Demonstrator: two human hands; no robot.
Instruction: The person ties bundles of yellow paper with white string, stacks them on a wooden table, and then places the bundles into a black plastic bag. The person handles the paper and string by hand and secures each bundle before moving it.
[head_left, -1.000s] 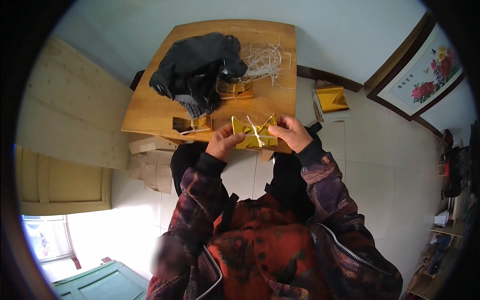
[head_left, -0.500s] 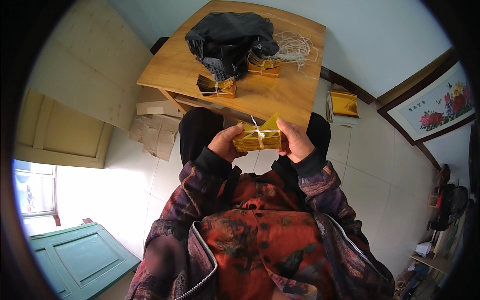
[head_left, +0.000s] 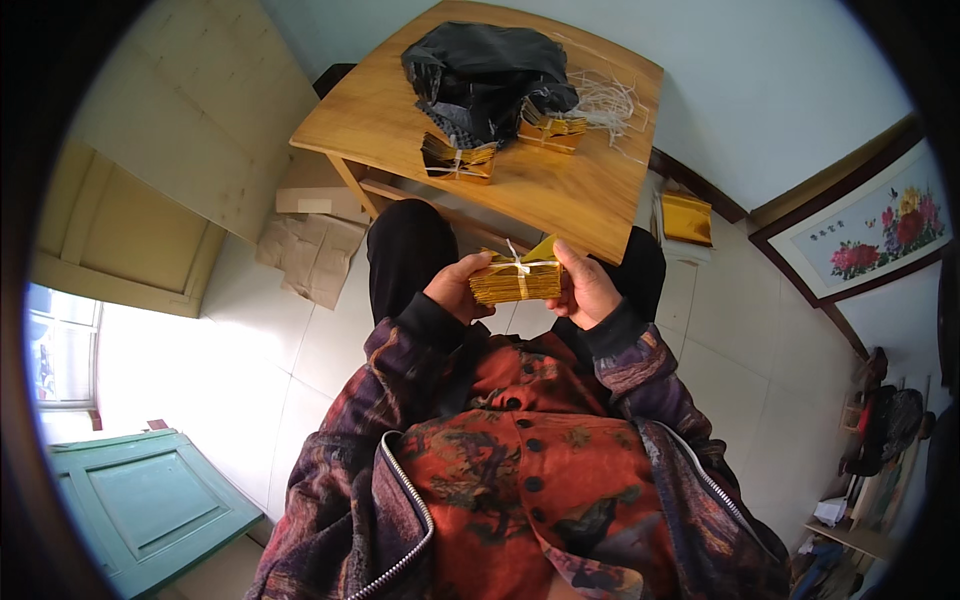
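Between my two hands, above my lap, is a thick bundle of gold paper tied crosswise with a white strip knotted on top. My left hand grips its left end, thumb on top and fingers underneath. At the other end my right hand holds it the same way, its thumb beside a raised corner of gold sheet. Two similar tied bundles lie on the wooden table: one gold bundle near the front edge, another gold bundle farther right against the black plastic bag.
A tangle of white strips lies on the right of the wooden table. On the floor, right of the table, sits a stack of gold sheets. Flattened cardboard lies at left. A framed flower picture leans by the right wall.
The bundle in my hands has tipped slightly, showing more of its layered front edge. My view has shifted, so the table appears a little lower and farther right.
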